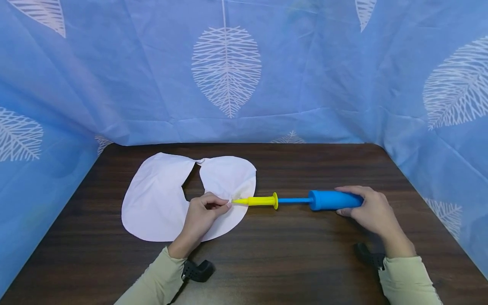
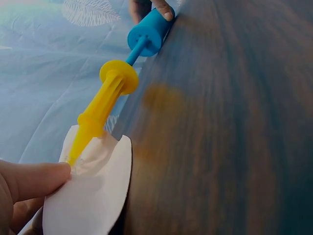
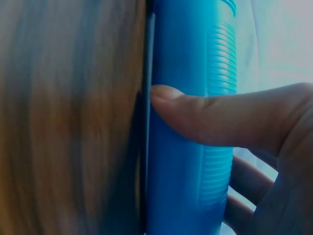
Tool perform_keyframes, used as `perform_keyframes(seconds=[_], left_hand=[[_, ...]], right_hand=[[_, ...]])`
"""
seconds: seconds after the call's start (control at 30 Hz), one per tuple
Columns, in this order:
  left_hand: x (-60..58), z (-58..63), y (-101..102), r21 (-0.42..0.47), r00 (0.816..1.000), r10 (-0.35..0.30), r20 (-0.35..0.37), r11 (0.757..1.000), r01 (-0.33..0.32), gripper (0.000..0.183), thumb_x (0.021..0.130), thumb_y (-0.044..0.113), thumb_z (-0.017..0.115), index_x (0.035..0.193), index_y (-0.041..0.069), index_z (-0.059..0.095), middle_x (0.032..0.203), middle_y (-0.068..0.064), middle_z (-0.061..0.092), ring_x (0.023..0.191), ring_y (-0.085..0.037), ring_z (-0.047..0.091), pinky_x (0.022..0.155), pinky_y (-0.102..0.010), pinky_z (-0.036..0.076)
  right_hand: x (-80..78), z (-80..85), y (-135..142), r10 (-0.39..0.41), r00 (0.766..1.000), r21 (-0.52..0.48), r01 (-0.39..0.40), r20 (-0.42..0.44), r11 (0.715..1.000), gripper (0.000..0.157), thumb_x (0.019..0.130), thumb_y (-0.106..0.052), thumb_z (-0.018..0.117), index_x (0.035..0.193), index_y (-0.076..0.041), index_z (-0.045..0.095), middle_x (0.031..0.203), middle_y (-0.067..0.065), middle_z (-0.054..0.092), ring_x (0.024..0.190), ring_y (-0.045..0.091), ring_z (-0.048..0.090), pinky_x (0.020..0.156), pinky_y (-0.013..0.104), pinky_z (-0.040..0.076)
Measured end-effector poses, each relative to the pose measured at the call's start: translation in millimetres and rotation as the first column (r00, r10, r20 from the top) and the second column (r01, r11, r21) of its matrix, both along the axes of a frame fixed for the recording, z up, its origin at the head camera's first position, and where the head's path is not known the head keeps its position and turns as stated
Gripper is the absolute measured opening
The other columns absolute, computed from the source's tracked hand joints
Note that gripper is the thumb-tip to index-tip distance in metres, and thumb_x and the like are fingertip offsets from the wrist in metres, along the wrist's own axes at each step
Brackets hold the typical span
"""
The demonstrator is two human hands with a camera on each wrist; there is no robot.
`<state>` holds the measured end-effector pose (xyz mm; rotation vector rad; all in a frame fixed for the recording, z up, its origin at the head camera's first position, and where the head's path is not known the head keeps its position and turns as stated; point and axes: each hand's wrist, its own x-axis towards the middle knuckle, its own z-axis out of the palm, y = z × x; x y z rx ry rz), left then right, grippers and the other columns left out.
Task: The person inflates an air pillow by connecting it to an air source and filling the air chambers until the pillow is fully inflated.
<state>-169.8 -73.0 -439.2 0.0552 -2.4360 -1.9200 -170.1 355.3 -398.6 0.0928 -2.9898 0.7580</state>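
Note:
A flat white inflatable neck pillow [image 1: 152, 199], U-shaped with its two ends meeting at the back, lies on the table. My left hand [image 1: 202, 216] pinches its valve between thumb and forefinger. The yellow nozzle [image 1: 261, 201] of a hand pump points into that valve, its tip right at the fingertips. A thin blue rod [image 1: 293, 201] links the nozzle to the pump's blue barrel [image 1: 324, 200], drawn out to the right. Around the barrel's far end my right hand [image 1: 371, 209] holds on, thumb on the near side, as the right wrist view shows.
The dark wooden table [image 1: 289, 262] carries everything. Blue curtains [image 1: 305, 63] with white leaf prints hang behind it and along both sides. Each wrist wears a black camera mount [image 1: 198, 271].

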Motion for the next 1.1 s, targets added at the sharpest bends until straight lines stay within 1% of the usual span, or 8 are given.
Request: perform_keyframes(seconds=[0.27, 0.47, 0.7, 0.87, 0.97, 1.1], left_hand=[[3.0, 1.8, -1.6, 0.004, 1.000, -0.002, 0.005, 1.000, 0.002, 0.004, 0.088, 0.007, 0.088, 0.092, 0.005, 0.086, 0.093, -0.009, 0.076, 0.080, -0.013, 0.057, 0.069, -0.020, 0.045], [3.5, 2.7, -3.8, 0.011, 1.000, -0.016, -0.005, 1.000, 0.016, 0.004, 0.088, 0.007, 0.088, 0.092, 0.005, 0.086, 0.095, -0.009, 0.077, 0.083, -0.013, 0.058, 0.071, -0.020, 0.045], [4.1, 2.4, -5.8, 0.011, 0.999, -0.030, -0.012, 0.999, 0.030, 0.005, 0.087, 0.006, 0.088, 0.092, 0.005, 0.087, 0.093, -0.007, 0.078, 0.085, -0.012, 0.060, 0.074, -0.020, 0.046], [2.8, 0.5, -4.5, 0.009, 0.999, -0.044, -0.018, 0.999, 0.044, 0.006, 0.087, 0.005, 0.087, 0.093, 0.006, 0.087, 0.091, -0.007, 0.077, 0.084, -0.013, 0.060, 0.074, -0.021, 0.046], [2.0, -0.6, -3.5, 0.010, 0.999, -0.045, -0.022, 0.999, 0.045, 0.006, 0.087, 0.005, 0.087, 0.093, 0.006, 0.087, 0.090, -0.007, 0.077, 0.083, -0.013, 0.060, 0.073, -0.021, 0.046], [1.0, -2.6, -2.4, 0.005, 0.999, -0.038, -0.022, 0.999, 0.038, 0.005, 0.087, 0.005, 0.088, 0.092, 0.006, 0.087, 0.089, -0.006, 0.077, 0.082, -0.013, 0.059, 0.073, -0.021, 0.045]], right_hand=[[3.6, -4.2, -27.3, 0.050, 0.996, 0.037, -0.048, -0.072, 0.998, 0.056, 0.086, -0.017, 0.090, 0.139, -0.018, 0.073, 0.147, 0.030, 0.062, 0.132, 0.060, 0.054, 0.094, 0.075, 0.046], [3.5, -7.0, -44.2, 0.118, 0.986, 0.022, -0.117, -0.120, 0.993, 0.058, 0.084, -0.018, 0.093, 0.139, -0.019, 0.074, 0.142, 0.022, 0.069, 0.133, 0.052, 0.058, 0.098, 0.073, 0.047], [2.7, -8.0, -61.3, 0.175, 0.976, 0.027, -0.173, -0.126, 0.984, 0.059, 0.085, -0.022, 0.093, 0.141, -0.020, 0.073, 0.138, 0.016, 0.073, 0.127, 0.046, 0.062, 0.096, 0.069, 0.050], [1.9, -7.4, -67.9, 0.203, 0.968, 0.045, -0.198, -0.150, 0.979, 0.060, 0.084, -0.023, 0.094, 0.141, -0.021, 0.073, 0.136, 0.013, 0.075, 0.124, 0.043, 0.064, 0.094, 0.067, 0.051], [1.3, -8.2, -68.8, 0.204, 0.966, 0.056, -0.197, -0.159, 0.979, 0.061, 0.084, -0.023, 0.094, 0.141, -0.021, 0.073, 0.137, 0.013, 0.075, 0.123, 0.043, 0.065, 0.095, 0.067, 0.051], [0.4, -8.9, -68.5, 0.198, 0.969, 0.069, -0.190, -0.147, 0.979, 0.061, 0.085, -0.024, 0.093, 0.142, -0.021, 0.072, 0.138, 0.014, 0.074, 0.124, 0.044, 0.064, 0.095, 0.068, 0.050]])
